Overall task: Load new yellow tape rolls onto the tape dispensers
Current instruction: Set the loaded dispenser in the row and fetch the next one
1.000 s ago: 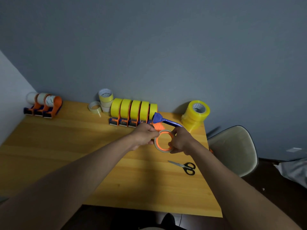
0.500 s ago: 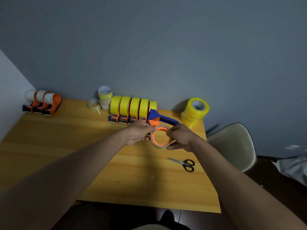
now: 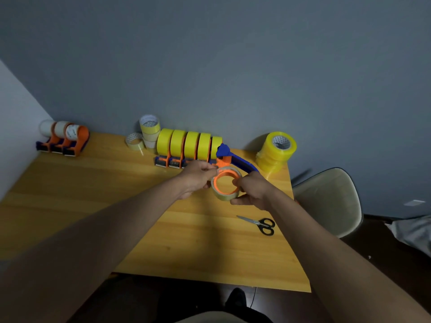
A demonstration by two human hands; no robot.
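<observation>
Above the wooden surface, both hands' grips, left and right, still pinch the dispenser's near-spent roll, now tilted flatter, suggesting removal underway.

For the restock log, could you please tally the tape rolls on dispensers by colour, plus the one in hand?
Yellow rolls in the middle row: 5
Pale rolls on the left dispensers: 3
Pale spent roll held by left hand and right hand: 1
Total: 9

Left hand and right hand hold a nearly spent tape roll over the table.
</observation>
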